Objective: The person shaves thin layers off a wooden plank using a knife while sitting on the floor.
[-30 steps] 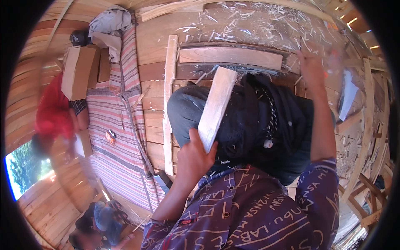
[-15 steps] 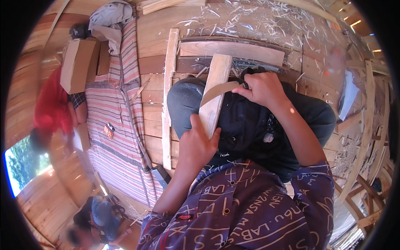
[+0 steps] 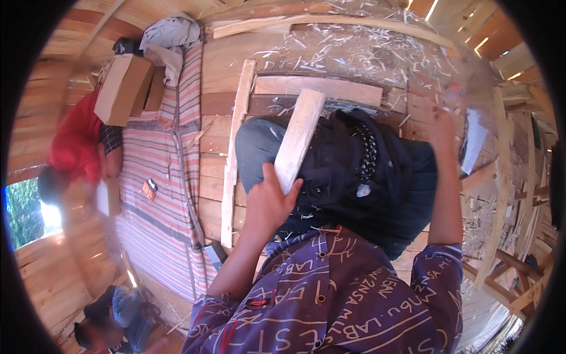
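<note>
A pale, flat wooden block (image 3: 299, 133) slants across my lap, its far end beyond my bent knee. My left hand (image 3: 273, 199) is closed round its near end, thumb on one side and fingers on the other. Far out to the right, over the shaving-strewn floor, is my right hand (image 3: 441, 123), smeared by motion. Its fingers are too blurred to read, and no knife can be made out in or near it. A dark cloth or bag with a studded strap (image 3: 367, 154) lies across my lap beside the block.
A long light batten (image 3: 237, 153) lies left of my knee, and a reddish plank (image 3: 330, 88) ahead. A white sheet (image 3: 473, 141) lies at right. A striped mat (image 3: 156, 177), cardboard box (image 3: 122, 88) and two people (image 3: 73, 141) are on the left.
My right hand has left the block and swung away to the right. The knife it held against the wood is no longer visible. My left hand keeps its grip on the block.
</note>
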Action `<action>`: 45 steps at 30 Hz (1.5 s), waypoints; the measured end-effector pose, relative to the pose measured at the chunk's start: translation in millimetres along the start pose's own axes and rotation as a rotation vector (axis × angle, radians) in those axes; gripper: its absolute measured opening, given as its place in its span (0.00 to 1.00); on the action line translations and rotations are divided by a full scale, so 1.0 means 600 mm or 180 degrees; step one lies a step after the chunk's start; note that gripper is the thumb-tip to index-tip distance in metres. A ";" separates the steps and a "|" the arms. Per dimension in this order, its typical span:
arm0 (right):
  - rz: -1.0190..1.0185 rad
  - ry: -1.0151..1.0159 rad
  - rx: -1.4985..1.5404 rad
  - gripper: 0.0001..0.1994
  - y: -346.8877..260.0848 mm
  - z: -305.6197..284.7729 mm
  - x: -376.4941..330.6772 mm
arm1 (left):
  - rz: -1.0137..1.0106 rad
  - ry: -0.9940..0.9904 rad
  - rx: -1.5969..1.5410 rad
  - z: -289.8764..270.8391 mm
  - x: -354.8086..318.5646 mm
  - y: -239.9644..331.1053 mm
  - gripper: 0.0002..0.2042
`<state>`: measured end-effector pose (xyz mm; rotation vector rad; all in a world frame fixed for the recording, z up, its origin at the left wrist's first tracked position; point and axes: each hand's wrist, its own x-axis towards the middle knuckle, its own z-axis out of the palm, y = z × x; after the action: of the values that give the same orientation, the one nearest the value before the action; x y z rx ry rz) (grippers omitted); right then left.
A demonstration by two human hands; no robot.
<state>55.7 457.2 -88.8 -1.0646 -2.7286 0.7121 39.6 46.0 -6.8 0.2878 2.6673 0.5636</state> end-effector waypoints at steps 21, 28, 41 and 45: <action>-0.2569 -0.0725 -0.0133 0.29 -0.244 0.100 -0.177 | 0.0024 0.0005 -0.0176 0.004 0.006 -0.013 0.23; -0.2768 -0.0098 -0.0427 0.29 -0.247 0.137 -0.123 | -0.0008 0.0011 -0.0385 0.001 0.016 -0.006 0.22; -0.0284 0.0395 -0.0141 0.28 -0.050 0.101 0.056 | -0.0025 -0.0161 -0.0403 -0.003 0.004 -0.017 0.23; -0.0406 0.0656 -0.0224 0.35 -0.006 -0.020 0.081 | -0.0025 -0.0091 -0.0245 -0.002 0.000 -0.019 0.23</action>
<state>20.7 491.6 -78.9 -0.9111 -2.6315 0.4628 37.8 35.7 -10.8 0.2610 2.6110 0.6532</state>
